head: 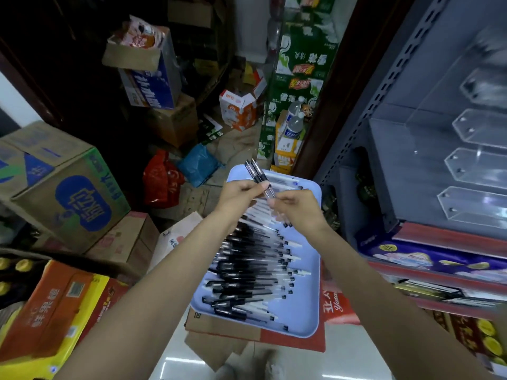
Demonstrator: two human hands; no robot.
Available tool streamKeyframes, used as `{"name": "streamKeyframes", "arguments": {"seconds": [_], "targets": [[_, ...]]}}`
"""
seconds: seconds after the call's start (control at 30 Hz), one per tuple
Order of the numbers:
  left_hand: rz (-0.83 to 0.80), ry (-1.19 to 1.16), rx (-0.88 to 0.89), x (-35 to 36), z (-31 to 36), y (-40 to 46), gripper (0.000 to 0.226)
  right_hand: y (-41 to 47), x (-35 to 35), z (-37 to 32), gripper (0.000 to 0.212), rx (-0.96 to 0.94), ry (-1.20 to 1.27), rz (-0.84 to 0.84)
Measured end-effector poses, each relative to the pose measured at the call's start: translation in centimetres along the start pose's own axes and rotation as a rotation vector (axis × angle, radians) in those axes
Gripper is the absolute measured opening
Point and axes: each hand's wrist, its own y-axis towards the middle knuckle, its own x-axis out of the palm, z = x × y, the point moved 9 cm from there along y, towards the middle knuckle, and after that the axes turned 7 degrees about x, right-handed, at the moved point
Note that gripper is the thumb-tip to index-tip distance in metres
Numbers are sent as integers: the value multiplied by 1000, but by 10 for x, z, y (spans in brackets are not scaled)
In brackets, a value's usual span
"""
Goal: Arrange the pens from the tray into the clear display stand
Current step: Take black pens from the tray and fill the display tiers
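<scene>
**Squaring up two pens before they go to the stand**

We hold two black pens above the far end of the light-blue tray, and the step in hand, as we judge it, is to line them up into one neat bundle. To do this well, we should keep the barrels parallel and their tips level, so that they drop into one slot together rather than splaying. A light roll between the fingers would seat them side by side; squeezing harder would only make them cross.

The left hand pinches the pens at about mid-barrel, thumb and forefinger pressed together on them. The right hand meets them lower down, its fingers curled in and closed on the lower ends, which are hidden under the hand (we cannot tell exactly how many fingers touch). The upper ends stick out up and to the left, clear of both hands, tilted away from us.

The rest of the pens lie in a loose heap across the tray, mostly crosswise, below our forearms. The clear display stand sits on the shelf to our right, well apart from the hands, and its tiered slots look empty from here. The carry should swing right and upward, pens held tips-down, steering clear of the shelf's upright.
</scene>
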Motion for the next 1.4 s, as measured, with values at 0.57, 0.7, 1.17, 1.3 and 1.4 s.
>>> {"name": "streamKeyframes", "arguments": {"seconds": [0.57, 0.7, 1.17, 1.3, 1.4], "targets": [[-297, 674, 678, 251, 197, -6, 23, -55, -310, -36, 23, -377, 324, 225], [-86, 613, 752, 294, 228, 0, 16, -56, -389, -28, 21, -433, 376, 290], [216, 623, 726, 323, 272, 25, 10, -13, -508, 7, 18, -358, 325, 548], [155, 654, 731, 333, 273, 33, 10, -2, -507, 1, 7, -324, 66, 547], [136, 665, 746, 338, 273, 37, 15, 1, -507, -2, 6, -302, -60, 540]]}}
